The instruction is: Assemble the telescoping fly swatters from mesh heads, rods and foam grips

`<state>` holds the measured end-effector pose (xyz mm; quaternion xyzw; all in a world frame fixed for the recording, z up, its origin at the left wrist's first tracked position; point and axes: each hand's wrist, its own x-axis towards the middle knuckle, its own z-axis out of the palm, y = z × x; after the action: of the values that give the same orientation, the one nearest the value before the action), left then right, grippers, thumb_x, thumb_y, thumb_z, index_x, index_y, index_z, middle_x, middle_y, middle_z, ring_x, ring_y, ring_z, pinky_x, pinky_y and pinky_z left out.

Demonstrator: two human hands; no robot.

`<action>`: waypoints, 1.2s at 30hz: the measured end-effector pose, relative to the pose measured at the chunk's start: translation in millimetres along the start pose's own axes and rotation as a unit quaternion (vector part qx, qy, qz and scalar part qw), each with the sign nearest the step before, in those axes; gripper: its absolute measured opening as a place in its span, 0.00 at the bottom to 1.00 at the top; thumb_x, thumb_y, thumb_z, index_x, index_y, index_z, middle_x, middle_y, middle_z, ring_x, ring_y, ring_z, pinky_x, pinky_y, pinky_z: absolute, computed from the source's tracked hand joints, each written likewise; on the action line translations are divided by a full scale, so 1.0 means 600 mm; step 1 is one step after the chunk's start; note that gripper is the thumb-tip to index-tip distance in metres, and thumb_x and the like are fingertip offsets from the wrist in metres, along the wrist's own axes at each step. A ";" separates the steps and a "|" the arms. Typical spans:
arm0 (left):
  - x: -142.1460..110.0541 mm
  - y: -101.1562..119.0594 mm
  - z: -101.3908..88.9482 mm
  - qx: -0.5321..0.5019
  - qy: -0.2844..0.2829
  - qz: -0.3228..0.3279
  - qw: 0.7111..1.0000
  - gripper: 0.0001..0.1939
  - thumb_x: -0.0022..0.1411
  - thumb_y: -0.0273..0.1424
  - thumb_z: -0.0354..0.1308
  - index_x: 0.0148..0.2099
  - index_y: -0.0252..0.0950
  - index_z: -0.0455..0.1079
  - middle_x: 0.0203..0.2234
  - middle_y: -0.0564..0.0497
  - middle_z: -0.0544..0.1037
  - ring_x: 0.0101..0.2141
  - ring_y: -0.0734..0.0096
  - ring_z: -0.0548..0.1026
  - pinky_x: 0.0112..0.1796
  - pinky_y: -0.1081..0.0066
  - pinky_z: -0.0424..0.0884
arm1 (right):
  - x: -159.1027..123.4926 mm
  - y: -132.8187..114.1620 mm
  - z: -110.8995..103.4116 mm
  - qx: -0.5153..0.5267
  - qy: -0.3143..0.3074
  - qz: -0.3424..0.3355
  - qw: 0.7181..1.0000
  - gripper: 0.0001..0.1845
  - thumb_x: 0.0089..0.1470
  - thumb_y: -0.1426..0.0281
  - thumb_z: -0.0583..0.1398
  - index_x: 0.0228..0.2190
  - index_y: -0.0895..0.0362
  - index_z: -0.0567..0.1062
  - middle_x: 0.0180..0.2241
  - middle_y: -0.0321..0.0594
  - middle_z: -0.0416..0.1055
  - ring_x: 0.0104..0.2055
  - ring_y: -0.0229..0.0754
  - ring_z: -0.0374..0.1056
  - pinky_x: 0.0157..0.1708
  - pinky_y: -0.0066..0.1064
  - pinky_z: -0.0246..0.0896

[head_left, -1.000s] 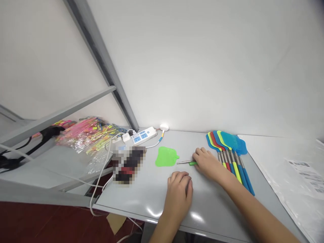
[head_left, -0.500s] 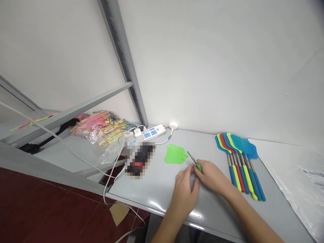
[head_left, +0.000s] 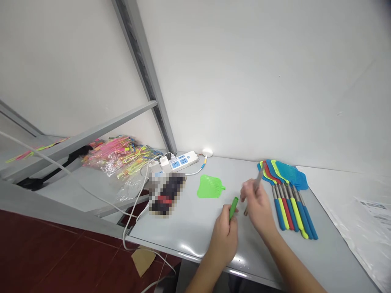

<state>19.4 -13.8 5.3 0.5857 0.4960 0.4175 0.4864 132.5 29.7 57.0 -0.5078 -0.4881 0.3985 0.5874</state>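
A green tube-shaped handle (head_left: 233, 206) stands tilted in my left hand (head_left: 225, 236), whose fingers are wrapped round it. My right hand (head_left: 258, 203), to the right of it, grips a thin metal rod (head_left: 258, 181) that is blurred by motion. The rod and the handle are apart. A bright green flyswatter head (head_left: 210, 186) with a short stub lies flat on the table, beyond my left hand. To the right of my right hand lies a row of several flyswatters (head_left: 288, 203) in blue, yellow and red, with metal shafts.
A power strip (head_left: 185, 161) with plugs and cables sits along the wall, beside a blurred-out dark object (head_left: 168, 194). Colourful items in clear bags (head_left: 119, 156) lie on the shelf at left. White plastic sheeting (head_left: 345, 211) covers the table's right side.
The metal rod has come apart from the green handle. My right hand has moved up and right with the rod, while my left hand now holds the handle.
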 end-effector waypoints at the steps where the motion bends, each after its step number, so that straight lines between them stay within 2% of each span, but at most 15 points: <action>1: 0.000 0.000 0.000 0.017 -0.003 -0.010 1.000 0.09 0.71 0.34 0.44 0.45 0.38 0.64 0.35 0.50 0.73 0.37 0.66 0.71 0.38 0.68 0.64 | 0.006 -0.017 -0.001 0.078 0.034 -0.020 0.996 0.18 0.62 0.55 0.53 0.27 0.53 0.60 0.24 0.29 0.56 0.24 0.35 0.57 0.26 0.30 0.56; 4: 0.002 0.001 0.002 0.050 -0.007 -0.018 0.999 0.12 0.71 0.38 0.43 0.35 0.39 0.57 0.25 0.57 0.64 0.28 0.71 0.63 0.31 0.71 0.57 | 0.021 -0.059 0.005 0.251 0.050 -0.051 0.965 0.21 0.64 0.54 0.50 0.24 0.54 0.58 0.23 0.28 0.51 0.20 0.32 0.51 0.21 0.28 0.52; 7: 0.004 0.000 0.004 0.070 -0.010 -0.011 0.997 0.15 0.72 0.40 0.42 0.33 0.39 0.55 0.23 0.58 0.60 0.27 0.72 0.60 0.30 0.71 0.54 | 0.023 -0.067 0.020 0.305 0.043 -0.044 0.950 0.21 0.63 0.54 0.53 0.25 0.54 0.58 0.22 0.27 0.50 0.18 0.30 0.46 0.18 0.26 0.48; 14: 0.003 -0.006 0.005 0.087 -0.023 -0.011 0.996 0.14 0.72 0.40 0.39 0.38 0.39 0.58 0.24 0.57 0.61 0.27 0.70 0.60 0.30 0.70 0.52 | 0.010 -0.031 0.039 0.302 0.001 -0.012 0.953 0.20 0.63 0.55 0.54 0.26 0.53 0.59 0.21 0.27 0.51 0.19 0.30 0.46 0.18 0.25 0.47; 19: 0.005 -0.009 0.006 0.093 -0.031 -0.001 0.995 0.14 0.72 0.39 0.39 0.35 0.40 0.55 0.23 0.58 0.60 0.25 0.71 0.58 0.29 0.70 0.51 | 0.014 -0.044 0.036 0.310 0.008 -0.036 0.950 0.19 0.64 0.55 0.53 0.26 0.53 0.58 0.21 0.26 0.49 0.18 0.30 0.45 0.18 0.26 0.46; 31: 0.006 -0.014 0.008 0.107 -0.028 0.023 0.994 0.13 0.72 0.37 0.41 0.33 0.40 0.55 0.24 0.56 0.63 0.25 0.71 0.60 0.28 0.71 0.53 | 0.004 -0.040 0.029 0.276 -0.058 -0.048 0.958 0.19 0.65 0.57 0.51 0.25 0.53 0.57 0.21 0.27 0.50 0.19 0.31 0.47 0.19 0.27 0.47; 34: 0.007 -0.008 0.007 0.101 -0.027 0.027 0.994 0.12 0.72 0.37 0.41 0.37 0.39 0.60 0.26 0.54 0.67 0.27 0.69 0.63 0.29 0.71 0.56 | -0.003 -0.032 0.032 0.250 -0.060 -0.041 0.966 0.20 0.65 0.57 0.52 0.25 0.53 0.57 0.21 0.27 0.51 0.20 0.32 0.47 0.20 0.28 0.49; 36: 0.006 -0.002 0.005 0.078 -0.028 0.032 0.996 0.13 0.72 0.37 0.41 0.44 0.37 0.63 0.29 0.51 0.71 0.29 0.67 0.67 0.30 0.71 0.59 | -0.008 -0.024 0.033 0.198 -0.070 -0.019 0.977 0.20 0.64 0.57 0.53 0.24 0.53 0.60 0.21 0.28 0.53 0.21 0.33 0.51 0.23 0.29 0.53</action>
<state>22.9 -10.9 3.3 0.6491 0.4937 0.3765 0.4396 111.8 26.8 70.8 -0.3424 -0.4490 0.5104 0.6485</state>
